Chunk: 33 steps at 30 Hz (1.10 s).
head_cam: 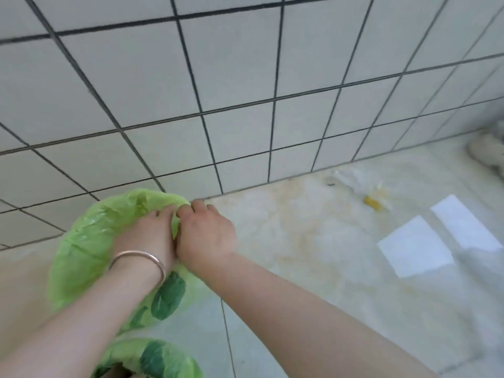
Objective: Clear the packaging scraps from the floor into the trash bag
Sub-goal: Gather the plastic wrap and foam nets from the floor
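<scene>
From the head camera, both hands were down on the green trash bag (90, 249), which lay crumpled on the floor (300, 255) against the foot of the tiled wall (218, 77). The left hand (148, 236), a metal bangle (139, 259) on its wrist, lay flat on the film with its fingers (161, 214) stretched forward. Whether they pinched any plastic could not be told. The right hand (204, 233) sat touching the left, its fingers (200, 207) curled down over the bag's far edge, apparently gripping a fold there, though the fingertips were hidden.

The bag looked thin, soft and very light. It would crumple rather than hold a shape, and the film was probably slippery, so a pinch of the rim between thumb and fingers seemed the surest hold, with both hands spreading the mouth.

The scraps lay well apart from the fingers, off to the right of the right hand. A clear wrapper (351, 180) rested beside the wall's base, a small yellow piece (372, 203) lay just in front of it, and two white sheets (414, 246) lay flat nearer the camera. All looked weightless and limp. The flat sheets would likely need a fingernail under one edge to lift. Something pale at the far right edge was too blurred to identify.
</scene>
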Motion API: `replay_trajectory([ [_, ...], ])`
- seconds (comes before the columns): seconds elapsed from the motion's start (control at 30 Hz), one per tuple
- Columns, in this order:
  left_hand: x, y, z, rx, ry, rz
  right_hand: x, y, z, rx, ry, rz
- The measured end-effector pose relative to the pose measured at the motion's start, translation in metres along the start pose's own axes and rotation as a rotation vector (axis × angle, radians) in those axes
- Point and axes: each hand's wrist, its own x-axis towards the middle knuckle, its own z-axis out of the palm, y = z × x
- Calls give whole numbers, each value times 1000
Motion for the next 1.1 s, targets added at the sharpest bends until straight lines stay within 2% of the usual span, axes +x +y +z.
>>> replay_trajectory([
  [0.2, -38, 146, -3, -137, 85, 301, -95, 100, -78, 169, 244, 304],
  [0.37, -89, 276, 10, -103, 12, 513, -188, 184, -123, 198, 384, 548],
  [0.5, -139, 364, 45, -100, -96, 627, -264, 249, -133, 199, 472, 735],
  [0.7, -200, 454, 108, -50, -257, 748, -354, 329, -122, 146, 396, 929],
  [0.93, -235, 489, 163, -87, -356, 727, -402, 381, -112, 54, 170, 844],
  [1.1, -256, 507, 182, -100, -459, 735, -434, 405, -100, 185, 147, 897],
])
